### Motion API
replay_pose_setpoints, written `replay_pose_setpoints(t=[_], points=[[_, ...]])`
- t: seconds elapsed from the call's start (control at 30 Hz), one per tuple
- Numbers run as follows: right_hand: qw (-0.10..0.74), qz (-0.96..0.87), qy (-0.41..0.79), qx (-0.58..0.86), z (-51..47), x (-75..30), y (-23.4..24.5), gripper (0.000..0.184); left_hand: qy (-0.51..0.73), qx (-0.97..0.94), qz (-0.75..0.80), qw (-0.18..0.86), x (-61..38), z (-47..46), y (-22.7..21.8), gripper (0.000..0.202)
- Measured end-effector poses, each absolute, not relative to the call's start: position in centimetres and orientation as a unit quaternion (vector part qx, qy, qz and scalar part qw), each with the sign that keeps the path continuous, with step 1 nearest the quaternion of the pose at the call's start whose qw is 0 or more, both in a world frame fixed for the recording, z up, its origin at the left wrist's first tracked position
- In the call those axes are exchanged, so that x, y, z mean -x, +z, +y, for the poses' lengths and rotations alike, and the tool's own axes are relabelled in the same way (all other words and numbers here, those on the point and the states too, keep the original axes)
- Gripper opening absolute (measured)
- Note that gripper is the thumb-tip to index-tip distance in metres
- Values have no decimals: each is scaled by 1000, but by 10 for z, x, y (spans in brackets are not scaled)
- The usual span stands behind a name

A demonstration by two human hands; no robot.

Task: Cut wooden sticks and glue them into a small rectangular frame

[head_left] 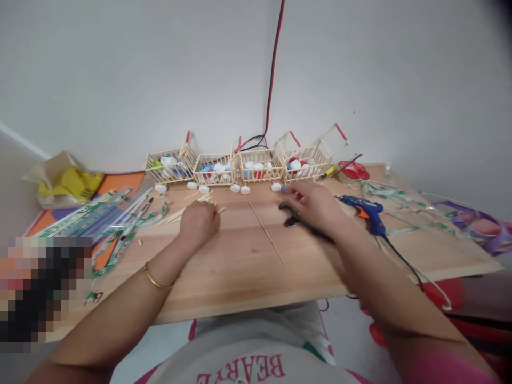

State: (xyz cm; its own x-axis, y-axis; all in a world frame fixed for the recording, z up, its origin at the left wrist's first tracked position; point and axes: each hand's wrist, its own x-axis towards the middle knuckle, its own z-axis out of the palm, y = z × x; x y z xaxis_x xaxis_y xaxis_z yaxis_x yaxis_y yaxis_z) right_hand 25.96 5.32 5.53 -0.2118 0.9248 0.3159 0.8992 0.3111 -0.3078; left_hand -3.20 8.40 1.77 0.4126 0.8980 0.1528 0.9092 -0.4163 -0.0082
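My left hand (198, 223) rests on the wooden board (248, 277) with its fingers curled under, over a scatter of short wooden sticks (176, 214); what it holds, if anything, is hidden. My right hand (312, 204) lies palm down on a black tool (291, 216), its fingers reaching toward a white bottle cap (276, 187). A long thin stick (267, 232) lies between the hands. Several small stick-built carts (256, 162) filled with bottle caps stand in a row along the wall.
A blue glue gun (366, 209) with a black cord lies right of my right hand. A red lid (354, 170) sits behind it. Clear wrappers (408, 205) lie at the right, stick packets (100, 213) and a yellow bag (68, 184) at the left.
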Motion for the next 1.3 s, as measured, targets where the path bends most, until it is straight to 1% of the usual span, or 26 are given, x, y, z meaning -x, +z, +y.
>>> replay_pose_setpoints(t=[0.07,0.1,0.13,0.2,0.27,0.3,0.33,0.4,0.47,0.5,0.57,0.63,0.7,0.8,0.9,1.07,1.2,1.3], points=[[235,-797,96,548,55,-233,54,12,-90,847,-524,17,32,86,18,22],[245,-800,133,532,56,-220,53,12,-120,844,-523,-16,32,85,19,20],[256,-800,173,514,57,-208,50,12,-160,832,-526,-70,31,84,20,19],[291,-778,265,489,59,-187,44,12,-250,781,-525,-229,28,78,23,21],[343,-721,399,451,59,-171,38,19,-317,708,-487,-402,24,70,26,26],[362,-691,455,429,59,-165,35,21,-339,676,-463,-463,21,67,27,27],[382,-660,496,414,59,-161,33,23,-352,651,-443,-505,19,64,27,28],[415,-616,533,406,59,-156,31,23,-368,622,-423,-546,18,62,24,28],[431,-611,519,414,59,-155,29,22,-366,626,-417,-548,20,64,20,26],[431,-629,495,417,60,-155,27,20,-359,640,-420,-533,22,65,18,25],[420,-685,418,424,61,-158,23,18,-344,683,-445,-466,28,69,14,23],[398,-732,345,433,62,-159,17,15,-335,724,-473,-374,32,70,13,22],[365,-762,308,437,62,-160,11,14,-335,757,-473,-302,34,68,13,22],[306,-794,285,441,60,-159,6,12,-327,806,-420,-259,32,65,14,22],[257,-810,267,455,58,-157,6,10,-308,841,-375,-242,30,65,12,20],[234,-819,244,464,57,-155,9,11,-296,836,-400,-231,27,66,11,17],[227,-825,223,467,56,-154,8,14,-289,814,-430,-263,24,66,10,16],[216,-828,204,475,56,-155,7,19,-295,794,-434,-307,23,67,9,16]])
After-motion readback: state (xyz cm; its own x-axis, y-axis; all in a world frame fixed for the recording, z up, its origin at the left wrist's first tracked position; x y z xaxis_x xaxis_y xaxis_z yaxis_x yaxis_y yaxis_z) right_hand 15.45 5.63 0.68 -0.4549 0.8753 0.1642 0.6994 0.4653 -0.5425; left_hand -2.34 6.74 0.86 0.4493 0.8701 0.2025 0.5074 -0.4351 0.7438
